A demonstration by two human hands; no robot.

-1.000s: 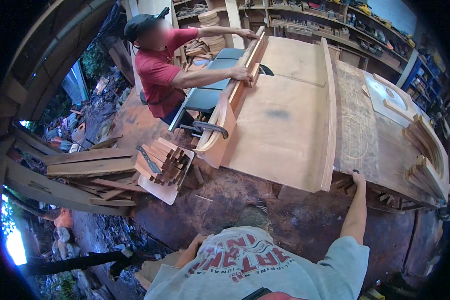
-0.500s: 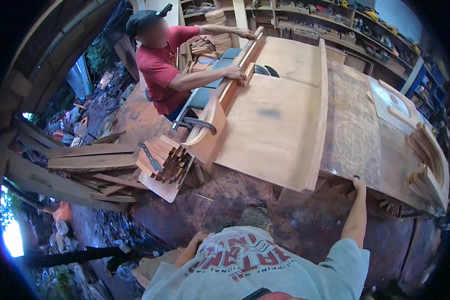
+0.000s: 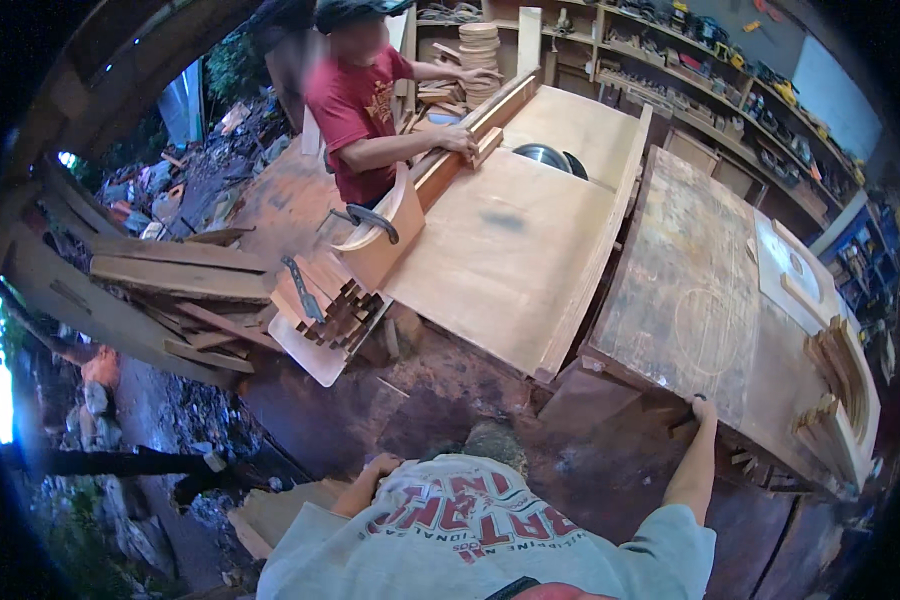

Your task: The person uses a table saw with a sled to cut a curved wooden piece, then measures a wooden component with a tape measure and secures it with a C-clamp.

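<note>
My right hand (image 3: 705, 408) is closed at the near edge of a worn wooden workbench (image 3: 660, 300); a small dark spot by its fingertips is too small to name. My left hand (image 3: 380, 465) rests low beside my body, its fingers mostly hidden. Ahead lies a wide plywood sled (image 3: 470, 260) with upright boards along two sides. A round saw blade (image 3: 545, 155) sticks up through it. Across the sled, a co-worker in a red shirt (image 3: 345, 100) has one hand on the long upright board (image 3: 505, 105) and the other hand beside its far end.
At the sled's near left corner a dark clamp (image 3: 375, 222) sits on a curved wooden piece (image 3: 385, 250). Cut sticks (image 3: 340, 315) are stacked nearby, a tool on top. Curved wooden parts (image 3: 835, 390) stand on the workbench's right. Loaded shelves (image 3: 710, 90) line the back.
My view has shifted. The sled has moved away from the workbench toward the co-worker, leaving a gap, and more blade shows. The co-worker's far hand has come off the board's end.
</note>
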